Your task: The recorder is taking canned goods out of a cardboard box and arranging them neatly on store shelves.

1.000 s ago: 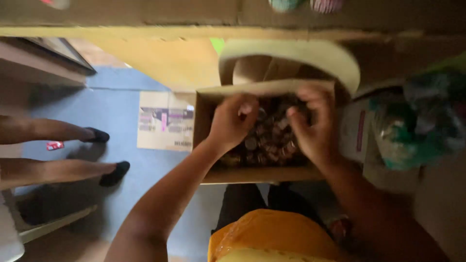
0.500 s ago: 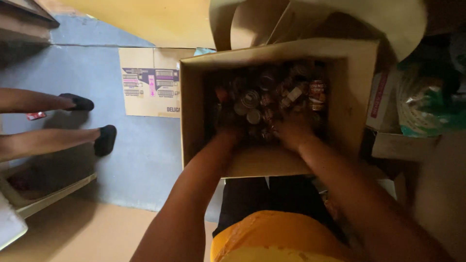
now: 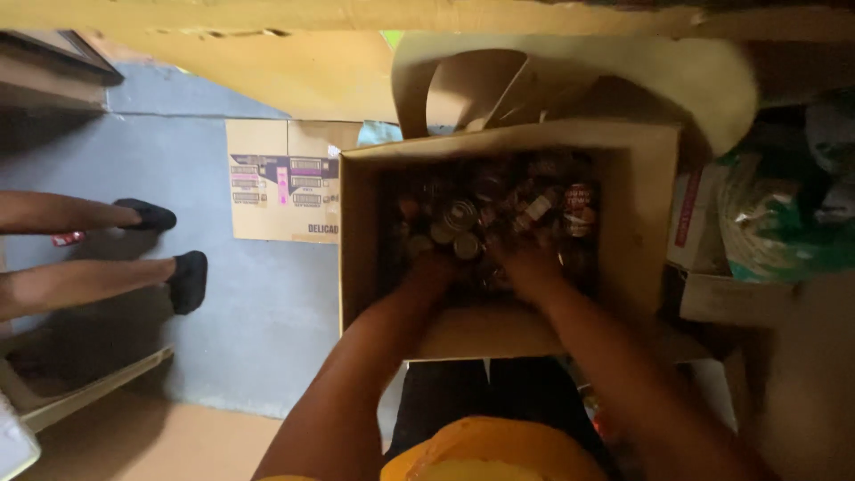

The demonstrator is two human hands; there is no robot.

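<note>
An open brown cardboard box [image 3: 637, 223] sits in front of me, filled with several small tins and cans [image 3: 485, 209]. Both my hands reach down into its near side. My left hand [image 3: 429, 272] rests among the cans at the lower left of the pile. My right hand [image 3: 532, 267] is beside it, fingers buried in the cans. The box is dim inside and the fingers are blurred, so I cannot tell what either hand grips.
A flattened printed carton [image 3: 280, 178] lies on the blue floor left of the box. Another person's legs in black shoes [image 3: 183, 276] reach in from the left. Bags and packages [image 3: 775, 223] crowd the right. Curved card pieces [image 3: 534, 76] stand behind the box.
The box now looks larger and fills more of the view. My hands have slid from the middle of the cans down to the near edge of the pile.
</note>
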